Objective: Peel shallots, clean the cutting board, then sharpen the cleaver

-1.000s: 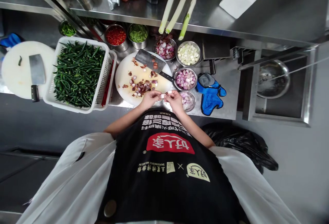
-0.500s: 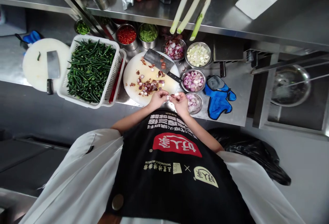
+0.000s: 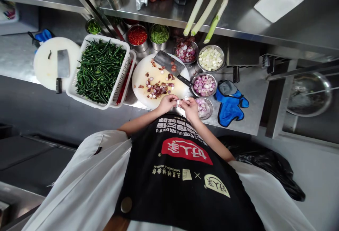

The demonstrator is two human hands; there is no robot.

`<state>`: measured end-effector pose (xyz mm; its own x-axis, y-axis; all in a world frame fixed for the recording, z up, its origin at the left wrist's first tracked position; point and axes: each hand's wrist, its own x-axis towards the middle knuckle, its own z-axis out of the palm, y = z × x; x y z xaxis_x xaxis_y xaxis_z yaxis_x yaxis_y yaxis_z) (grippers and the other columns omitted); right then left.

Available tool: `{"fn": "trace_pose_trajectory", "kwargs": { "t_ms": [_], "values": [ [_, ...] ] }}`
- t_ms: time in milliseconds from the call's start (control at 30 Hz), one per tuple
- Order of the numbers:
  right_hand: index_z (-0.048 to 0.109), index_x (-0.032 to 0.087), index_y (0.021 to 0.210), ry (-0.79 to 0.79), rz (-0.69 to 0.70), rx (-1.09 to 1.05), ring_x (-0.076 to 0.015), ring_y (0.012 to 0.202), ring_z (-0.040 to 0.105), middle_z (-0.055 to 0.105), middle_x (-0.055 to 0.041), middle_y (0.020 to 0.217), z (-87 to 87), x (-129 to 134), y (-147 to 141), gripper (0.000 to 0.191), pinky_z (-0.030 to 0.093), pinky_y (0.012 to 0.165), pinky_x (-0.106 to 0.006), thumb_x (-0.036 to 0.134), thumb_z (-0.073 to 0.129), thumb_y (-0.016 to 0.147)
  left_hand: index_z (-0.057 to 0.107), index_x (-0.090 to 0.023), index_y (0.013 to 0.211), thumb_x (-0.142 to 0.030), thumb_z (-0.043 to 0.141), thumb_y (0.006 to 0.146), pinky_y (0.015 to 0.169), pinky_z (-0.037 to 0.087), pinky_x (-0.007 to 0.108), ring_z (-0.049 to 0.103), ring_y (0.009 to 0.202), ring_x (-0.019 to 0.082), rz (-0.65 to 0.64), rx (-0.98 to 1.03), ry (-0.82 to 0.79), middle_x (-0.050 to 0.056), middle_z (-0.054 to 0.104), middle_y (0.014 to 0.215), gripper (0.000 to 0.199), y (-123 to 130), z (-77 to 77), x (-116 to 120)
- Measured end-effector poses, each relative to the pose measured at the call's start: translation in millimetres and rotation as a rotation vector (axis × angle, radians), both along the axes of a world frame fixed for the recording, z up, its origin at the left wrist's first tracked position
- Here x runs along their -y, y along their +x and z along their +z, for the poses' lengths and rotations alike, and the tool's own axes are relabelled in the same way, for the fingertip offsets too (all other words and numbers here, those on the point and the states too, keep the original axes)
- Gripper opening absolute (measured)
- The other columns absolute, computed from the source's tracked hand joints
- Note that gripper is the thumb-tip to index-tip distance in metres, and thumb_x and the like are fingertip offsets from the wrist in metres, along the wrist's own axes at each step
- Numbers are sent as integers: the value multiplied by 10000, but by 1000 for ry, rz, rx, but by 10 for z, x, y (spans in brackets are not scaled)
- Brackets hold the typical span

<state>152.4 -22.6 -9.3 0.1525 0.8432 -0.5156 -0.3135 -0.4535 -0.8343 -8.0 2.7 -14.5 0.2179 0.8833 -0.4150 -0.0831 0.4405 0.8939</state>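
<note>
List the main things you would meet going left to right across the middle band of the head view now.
Far-left white cutting board → white basket of green chillies → left hand → small pale piece → right hand → lowest bowl of pink-and-white pieces → blue cloth item → shiny metal bowl.

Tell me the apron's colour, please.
The apron is black, with red, white and cream print; head view shows it.

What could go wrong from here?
The small pale piece between the left hand and right hand could slip away. The right hand, close beside the nearest bowl, might nudge it. The cleaver has its handle jutting past the cutting board's edge, so a reaching arm could catch it.
</note>
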Motion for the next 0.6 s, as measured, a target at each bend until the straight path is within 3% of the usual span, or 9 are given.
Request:
{"fn": "trace_pose_trajectory", "kwargs": {
  "t_ms": [200, 367, 500, 600],
  "values": [
    [560, 258, 910, -93, -37, 88, -167, 668, 744, 751, 39, 775, -25, -8, -13, 603, 672, 659, -298, 485, 1018, 591, 652, -183, 878, -182, 762, 808, 770, 489, 273, 631, 759, 134, 13, -173, 112, 1, 707, 861, 131, 36, -19, 21],
    [572, 250, 915, -137, 6, 48, -165, 681, 762, 740, 37, 750, -51, 7, 5, 563, 679, 660, -264, 425, 1016, 616, 632, -193, 870, -186, 814, 759, 746, 460, 269, 581, 723, 125, -66, -190, 120, -34, 659, 800, 213, 38, -34, 43],
    [587, 242, 911, -258, -85, -27, -164, 684, 775, 774, 5, 783, -126, 31, 150, 483, 662, 612, -229, 314, 985, 648, 606, -186, 838, -169, 821, 744, 690, 482, 264, 599, 692, 122, 8, -41, -154, -11, 658, 804, 235, 15, -85, 4],
    [581, 239, 892, -317, -239, 6, -147, 655, 746, 759, 12, 750, -211, 97, 371, 399, 636, 569, -202, 223, 925, 691, 604, -183, 829, -146, 816, 760, 642, 487, 261, 597, 637, 121, 26, 7, -333, 11, 653, 759, 226, 29, -124, -314]
  ]
}}
